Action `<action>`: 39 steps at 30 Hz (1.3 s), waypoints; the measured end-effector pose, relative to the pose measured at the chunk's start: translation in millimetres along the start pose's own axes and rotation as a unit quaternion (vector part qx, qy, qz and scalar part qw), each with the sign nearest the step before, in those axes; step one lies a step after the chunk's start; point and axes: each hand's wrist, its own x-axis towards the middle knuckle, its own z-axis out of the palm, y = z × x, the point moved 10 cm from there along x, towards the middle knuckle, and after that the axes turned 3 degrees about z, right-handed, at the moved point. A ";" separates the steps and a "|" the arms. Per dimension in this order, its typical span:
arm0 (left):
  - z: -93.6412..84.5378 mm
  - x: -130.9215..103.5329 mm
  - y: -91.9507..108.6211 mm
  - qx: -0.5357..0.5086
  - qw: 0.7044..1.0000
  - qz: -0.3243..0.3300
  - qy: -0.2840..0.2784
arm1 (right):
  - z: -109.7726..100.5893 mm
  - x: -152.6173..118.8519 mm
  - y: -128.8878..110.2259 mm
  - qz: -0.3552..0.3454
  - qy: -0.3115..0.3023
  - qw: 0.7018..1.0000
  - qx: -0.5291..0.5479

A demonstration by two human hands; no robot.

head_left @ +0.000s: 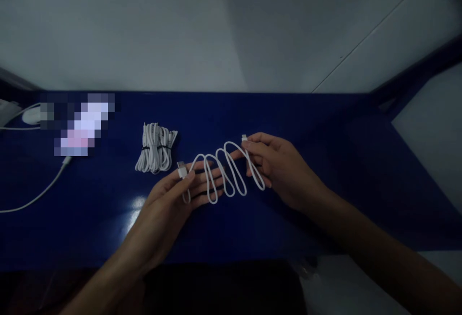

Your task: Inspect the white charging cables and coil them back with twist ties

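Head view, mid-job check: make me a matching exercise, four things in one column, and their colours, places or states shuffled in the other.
1. Left hand
2. Right hand
3. Tied cables
4. Tabletop

A. Pinching the smaller plug
B. Blue
C. Thumb on the larger plug
D. Left of the looped cable, bound with black ties

Pairs: 1-C, 2-A, 3-D, 4-B

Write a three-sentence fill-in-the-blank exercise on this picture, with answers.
The left hand and right hand together hold ____ loosely looped, thin white cable.
The flat, glossy table is coloured ____.
The thin ties around the bundled white cables are coloured ____.
Missing words: one; blue; black.
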 end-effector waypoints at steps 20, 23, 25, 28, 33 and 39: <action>23.2 44.0 6.9 -0.015 0.988 -0.017 -0.151 | -16.1 2.1 -3.4 -0.076 0.041 0.996 -0.014; 19.0 41.6 4.5 -0.030 0.986 -0.018 -0.162 | -13.2 4.0 2.6 -0.072 0.034 0.997 -0.008; 17.2 39.9 3.1 -0.036 0.984 -0.019 -0.172 | -9.3 3.2 6.9 -0.056 0.022 0.998 -0.002; 13.7 38.9 1.1 -0.040 0.984 -0.026 -0.171 | -2.7 -0.9 11.6 -0.026 0.000 1.000 0.010; 17.9 34.7 0.3 -0.044 0.981 -0.049 -0.182 | 4.7 -9.5 10.0 -0.002 -0.019 1.000 -0.001; 23.8 31.0 3.7 -0.054 0.981 -0.060 -0.177 | 11.0 -12.7 10.3 -0.002 -0.031 0.999 -0.021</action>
